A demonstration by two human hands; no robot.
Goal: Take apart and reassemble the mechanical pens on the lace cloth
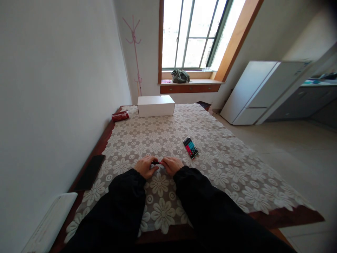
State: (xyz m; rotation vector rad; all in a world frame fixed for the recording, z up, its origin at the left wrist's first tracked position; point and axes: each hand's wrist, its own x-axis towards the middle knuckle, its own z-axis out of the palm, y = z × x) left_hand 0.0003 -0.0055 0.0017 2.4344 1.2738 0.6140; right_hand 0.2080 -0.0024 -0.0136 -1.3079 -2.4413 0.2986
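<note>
Just above the flowered tablecloth [163, 211], my two hands hold one pen [157, 162] level between them. My left hand [146, 167] is closed around its black end. The red end sits in the closed fingers of my right hand [171, 165], and most of the pen is covered by fingers. Beyond my right hand, a row of several pens [190, 147] lies side by side on the cloth, some with red barrels and some with teal ones, all with black parts.
A white box [156, 106] stands at the table's far end, with a red packet [120, 116] to its left. Along the left edge lie a dark flat tablet-like object [91, 172] and a white appliance [51, 221]. A wall runs close on the left.
</note>
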